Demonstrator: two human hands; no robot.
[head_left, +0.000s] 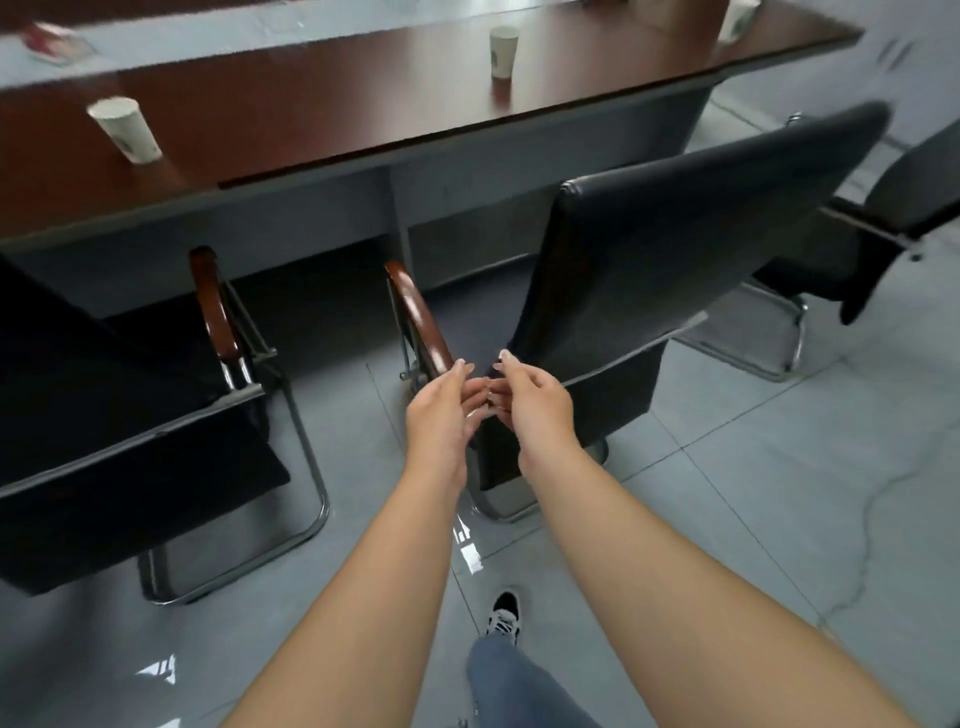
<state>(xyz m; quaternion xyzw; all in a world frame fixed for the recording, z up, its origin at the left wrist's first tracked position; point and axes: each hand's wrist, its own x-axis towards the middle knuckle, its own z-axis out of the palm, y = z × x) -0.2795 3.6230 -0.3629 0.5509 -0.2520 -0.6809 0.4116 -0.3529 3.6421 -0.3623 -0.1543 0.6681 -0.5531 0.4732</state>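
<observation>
My left hand (441, 410) and my right hand (535, 400) are stretched out in front of me, fingertips close together, fingers loosely bent and holding nothing. They hover just in front of the lower left corner of a black chair (675, 244) seen from behind, near its brown wooden armrest (415, 317). Whether a finger touches the chair back is unclear. The chair stands pushed toward a long dark red table (311, 104).
Two white paper cups (124, 130) (503, 51) stand on the table. Another black chair (104, 405) is at the left, a third one (883, 218) at the right. Grey tiled floor (779, 493) lies below, with my leg and shoe (504, 618) on it.
</observation>
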